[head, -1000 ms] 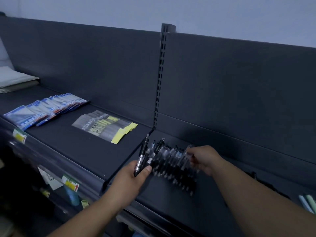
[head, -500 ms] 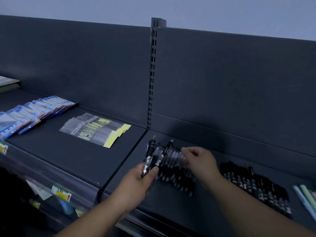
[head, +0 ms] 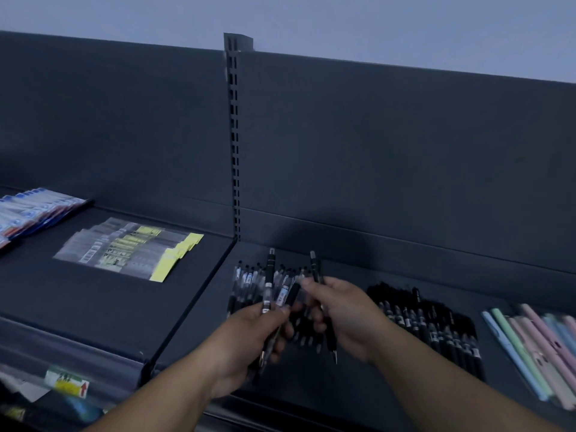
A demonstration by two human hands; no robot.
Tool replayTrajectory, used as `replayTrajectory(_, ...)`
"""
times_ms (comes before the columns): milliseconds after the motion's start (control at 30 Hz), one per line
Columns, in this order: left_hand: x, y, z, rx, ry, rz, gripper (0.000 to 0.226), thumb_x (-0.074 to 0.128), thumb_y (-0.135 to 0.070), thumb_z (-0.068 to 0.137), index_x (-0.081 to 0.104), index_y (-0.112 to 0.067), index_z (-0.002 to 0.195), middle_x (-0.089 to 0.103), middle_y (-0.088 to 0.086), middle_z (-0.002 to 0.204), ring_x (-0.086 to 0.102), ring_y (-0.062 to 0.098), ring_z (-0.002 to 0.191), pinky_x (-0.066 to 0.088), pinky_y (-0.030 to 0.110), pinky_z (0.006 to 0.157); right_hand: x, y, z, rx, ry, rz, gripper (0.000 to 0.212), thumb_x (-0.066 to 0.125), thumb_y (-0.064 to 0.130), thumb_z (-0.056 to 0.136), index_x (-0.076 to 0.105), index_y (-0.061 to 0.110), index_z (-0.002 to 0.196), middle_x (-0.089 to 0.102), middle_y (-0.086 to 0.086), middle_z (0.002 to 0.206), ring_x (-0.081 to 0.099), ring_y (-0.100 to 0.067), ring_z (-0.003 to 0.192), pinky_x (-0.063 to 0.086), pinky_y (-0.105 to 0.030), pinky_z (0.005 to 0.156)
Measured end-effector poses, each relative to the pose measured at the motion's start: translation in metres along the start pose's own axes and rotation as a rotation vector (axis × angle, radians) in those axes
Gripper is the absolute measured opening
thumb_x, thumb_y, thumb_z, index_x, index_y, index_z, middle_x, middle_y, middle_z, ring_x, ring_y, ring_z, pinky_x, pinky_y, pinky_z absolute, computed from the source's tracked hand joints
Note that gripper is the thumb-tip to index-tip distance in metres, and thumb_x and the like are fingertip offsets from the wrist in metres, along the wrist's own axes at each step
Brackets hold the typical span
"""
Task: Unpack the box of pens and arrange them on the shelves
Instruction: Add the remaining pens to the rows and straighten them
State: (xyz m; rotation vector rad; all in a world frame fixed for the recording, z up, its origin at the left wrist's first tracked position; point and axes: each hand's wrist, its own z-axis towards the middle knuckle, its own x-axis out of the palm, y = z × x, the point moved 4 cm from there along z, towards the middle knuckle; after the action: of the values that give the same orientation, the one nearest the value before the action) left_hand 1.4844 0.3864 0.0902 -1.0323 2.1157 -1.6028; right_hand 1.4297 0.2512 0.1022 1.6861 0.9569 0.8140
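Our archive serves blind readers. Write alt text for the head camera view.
A person's left hand and right hand each grip a pen over a row of pens on a dark shelf. Right of them lie black pens and pastel pens; left, yellow-tagged packets and blue packets.

Reads charcoal grey across shelf (head: pixel 93 307) & back panel (head: pixel 405 151); pale grey-blue on wall (head: pixel 311 17). Shows black w/ clear barrels on held pens (head: pixel 269 275). Shows black w/ small white marks on pen row (head: pixel 430 325). Looks pastel pink, green, blue on far-right pens (head: pixel 536 344). Shows clear w/ yellow tabs on packets (head: pixel 124 247); blue & white, poss. red edging, on blurred packs (head: pixel 34 207). Shows yellow-green w/ red arrow on price tag (head: pixel 70 381).
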Motion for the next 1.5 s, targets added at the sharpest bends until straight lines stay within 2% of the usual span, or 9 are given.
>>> replayTrajectory(100, 0.004, 0.000, -0.001, -0.027, 0.034, 0.089, 0.016, 0.052, -0.022, 0.097, 0.059, -0.010, 0.089, 0.060, 0.001, 0.069, 0.050, 0.010, 0.052, 0.041, 0.022, 0.049, 0.003, -0.002, 0.001, -0.015, 0.022, -0.029, 0.013, 0.066, 0.022, 0.090, 0.063, 0.014, 0.080, 0.050, 0.003, 0.059, 0.038, -0.008, 0.044, 0.032, -0.020, 0.042)
replayTrajectory(333, -0.002, 0.001, -0.003, -0.015, 0.027, 0.078, 0.019, 0.053, -0.020, 0.096, 0.061, -0.011, 0.110, 0.066, 0.003, 0.075, 0.061, 0.014, 0.062, 0.054, 0.027, 0.060, -0.005, 0.002, 0.003, -0.031, -0.048, 0.023, 0.011, 0.068, 0.017, 0.088, 0.062, 0.009, 0.083, 0.050, 0.006, 0.051, 0.036, -0.008, 0.044, 0.029, -0.020, 0.041)
replayTrajectory(467, -0.003, 0.003, -0.005, -0.010, 0.013, 0.056, 0.017, 0.051, -0.018, 0.097, 0.061, -0.013, 0.110, 0.068, 0.005, 0.079, 0.064, 0.015, 0.066, 0.055, 0.025, 0.061, -0.011, 0.000, 0.005, -0.030, -0.111, 0.046, 0.014, 0.070, 0.020, 0.087, 0.062, 0.008, 0.086, 0.049, 0.006, 0.052, 0.038, -0.007, 0.044, 0.031, -0.020, 0.042)
replayTrajectory(633, -0.007, 0.007, -0.002, 0.015, -0.029, 0.090, 0.018, 0.055, -0.018, 0.095, 0.064, -0.008, 0.107, 0.066, 0.008, 0.090, 0.067, 0.014, 0.076, 0.054, 0.023, 0.062, -0.015, -0.002, 0.004, -0.019, -0.139, 0.016, 0.023, 0.074, 0.026, 0.083, 0.063, 0.007, 0.090, 0.052, -0.004, 0.068, 0.041, -0.007, 0.046, 0.035, -0.021, 0.044)
replayTrajectory(767, -0.009, 0.010, 0.002, 0.031, -0.061, 0.107, 0.014, 0.057, -0.015, 0.094, 0.067, -0.006, 0.099, 0.062, 0.007, 0.080, 0.059, 0.015, 0.073, 0.053, 0.026, 0.068, -0.019, -0.004, 0.002, -0.024, -0.177, 0.022, 0.021, 0.075, 0.025, 0.082, 0.065, 0.007, 0.089, 0.053, 0.002, 0.060, 0.040, -0.008, 0.048, 0.035, -0.022, 0.046)
replayTrajectory(900, -0.019, 0.011, 0.005, 0.029, -0.144, 0.114, 0.014, 0.056, -0.015, 0.095, 0.069, -0.011, 0.099, 0.060, 0.004, 0.073, 0.056, 0.011, 0.067, 0.047, 0.021, 0.062, -0.028, 0.000, 0.002, -0.033, -0.259, 0.054, 0.024, 0.068, 0.025, 0.088, 0.067, 0.002, 0.094, 0.048, 0.001, 0.060, 0.038, -0.009, 0.048, 0.033, -0.022, 0.044)
replayTrajectory(1100, -0.027, 0.006, 0.011, 0.044, -0.219, -0.005, 0.017, 0.048, -0.005, 0.096, 0.061, -0.010, 0.105, 0.066, 0.007, 0.083, 0.062, 0.014, 0.066, 0.051, 0.023, 0.060, -0.045, 0.009, -0.003, -0.071, -0.409, 0.003, 0.017, 0.058, 0.022, 0.096, 0.065, 0.007, 0.091, 0.057, -0.003, 0.068, 0.042, -0.012, 0.052, 0.034, -0.025, 0.047)
replayTrajectory(1333, -0.028, 0.004, 0.017, 0.017, -0.219, 0.061, 0.012, 0.053, -0.017, 0.097, 0.062, -0.011, 0.102, 0.075, 0.004, 0.090, 0.063, 0.014, 0.070, 0.046, 0.022, 0.052, -0.043, -0.004, -0.006, 0.047, -0.357, -0.003, 0.009, 0.062, 0.016, 0.091, 0.058, 0.008, 0.095, 0.068, -0.003, 0.073, 0.039, -0.011, 0.049, 0.031, -0.023, 0.042)
replayTrajectory(1500, -0.034, -0.010, 0.035, 0.021, -0.288, 0.342, 0.022, 0.052, -0.030, 0.097, 0.065, -0.015, 0.106, 0.067, 0.000, 0.106, 0.058, 0.015, 0.096, 0.043, 0.026, 0.076, -0.034, -0.020, -0.005, 0.124, -0.294, 0.041, 0.013, 0.067, 0.016, 0.088, 0.062, 0.008, 0.097, 0.071, -0.001, 0.072, 0.035, -0.008, 0.045, 0.027, -0.019, 0.037)
